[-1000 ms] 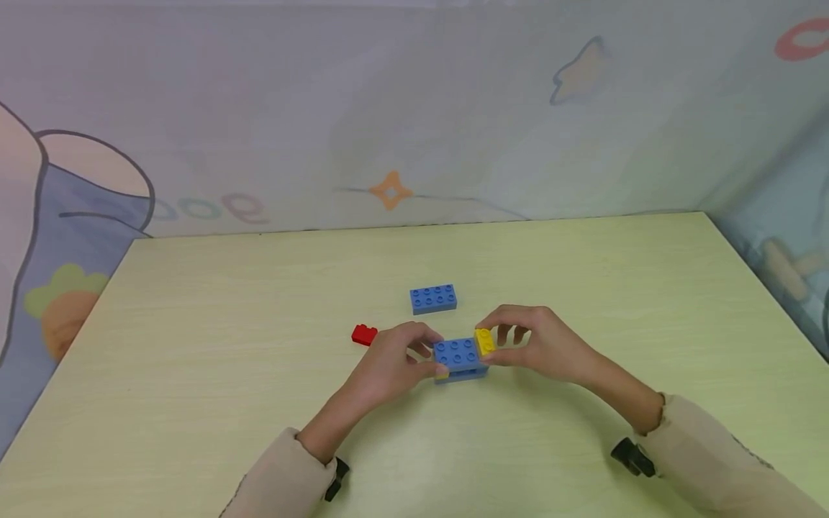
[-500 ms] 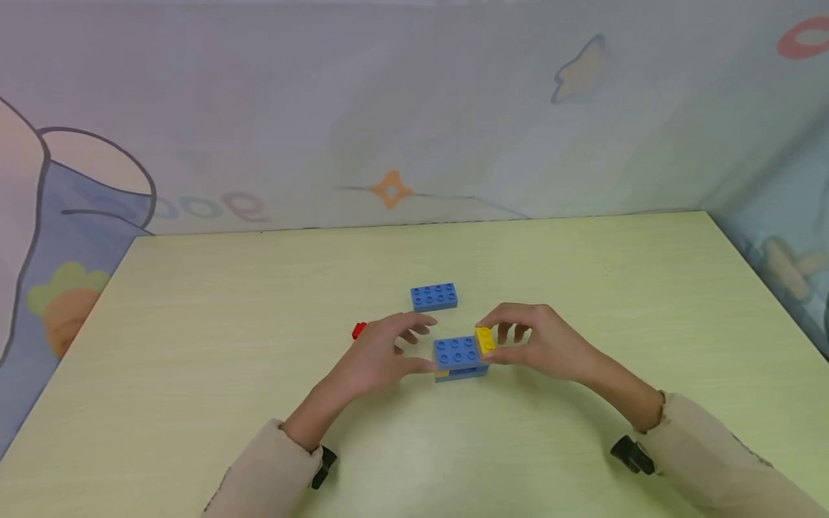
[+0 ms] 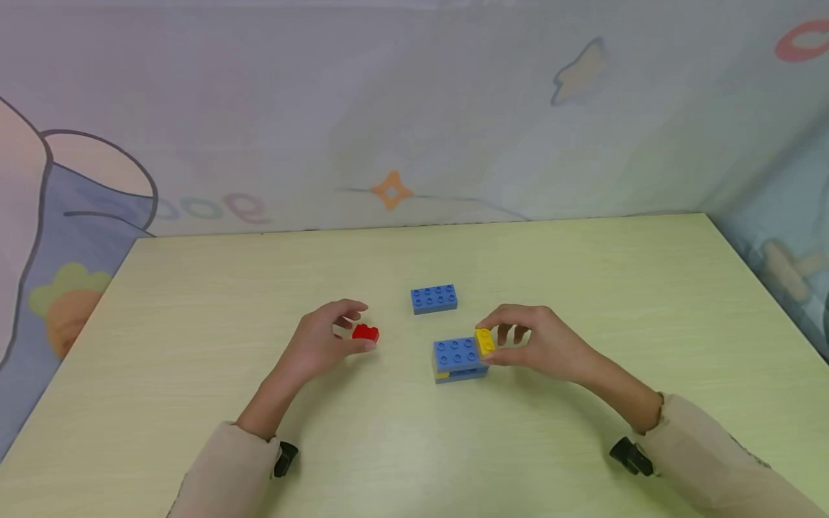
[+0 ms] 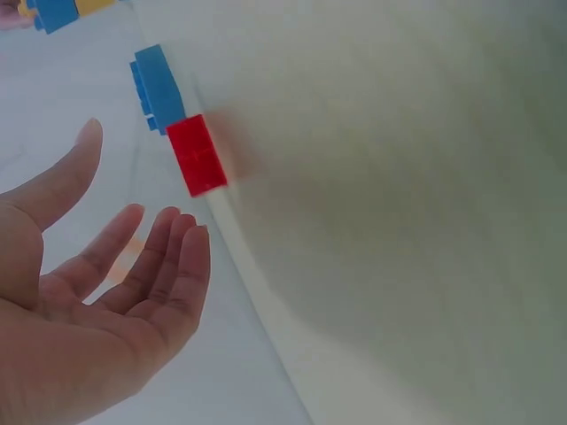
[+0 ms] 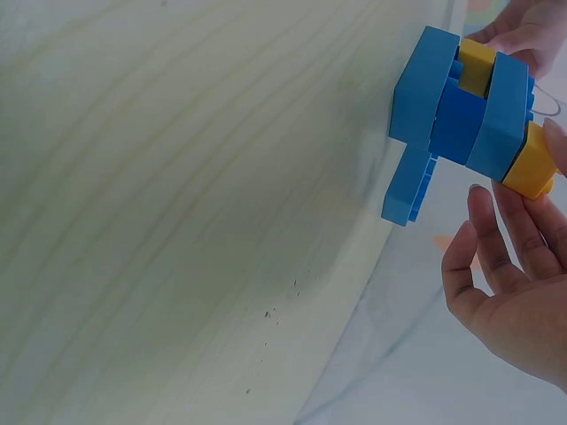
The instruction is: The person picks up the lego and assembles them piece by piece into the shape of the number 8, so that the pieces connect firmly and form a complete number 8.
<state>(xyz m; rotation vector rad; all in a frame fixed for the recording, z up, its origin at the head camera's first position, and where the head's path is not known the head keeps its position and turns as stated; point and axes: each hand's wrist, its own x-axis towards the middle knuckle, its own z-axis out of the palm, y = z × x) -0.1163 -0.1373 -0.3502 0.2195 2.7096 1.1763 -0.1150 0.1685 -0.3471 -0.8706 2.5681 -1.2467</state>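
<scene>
My left hand reaches around the small red brick, thumb and fingers spread apart. In the left wrist view a gap shows between the fingers and the red brick. Between thumb and fingers, my right hand pinches a small yellow brick at the right end of the stack's top. That stack has a long blue brick above and another below. A small yellow brick and a darker blue one sit between these two.
A loose blue brick with two rows of studs lies behind the stack. The pale wooden table ends at a printed cloth backdrop. Black wrist cameras sit at both sleeves.
My left hand has let go of the blue stack and moved left to the red brick. The right hand has stayed on the yellow brick.
</scene>
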